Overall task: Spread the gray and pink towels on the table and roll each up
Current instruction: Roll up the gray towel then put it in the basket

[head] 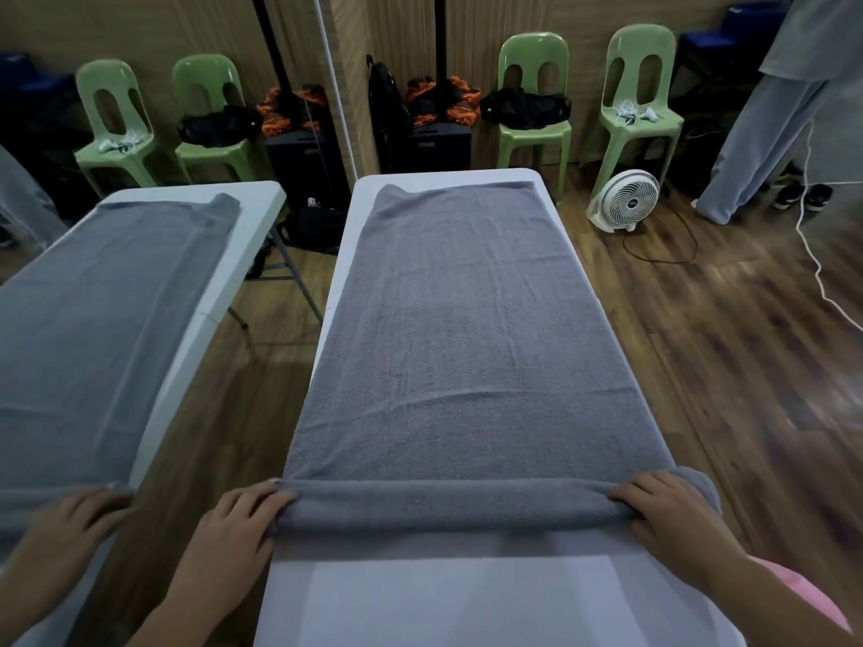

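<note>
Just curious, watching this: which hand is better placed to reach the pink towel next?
Right hand, probably: the pink towel lies just beside its forearm, while the left hand grips the gray towel at the roll's opposite end.

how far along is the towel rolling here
Done: the gray towel lies spread flat along the white table. In hand: the left hand and right hand grip the first thin roll at its near end, while most of it is still flat. Left: finishing that roll, then the pink towel, seemingly the pink cloth at the lower right edge, neither spread nor rolled.
</note>
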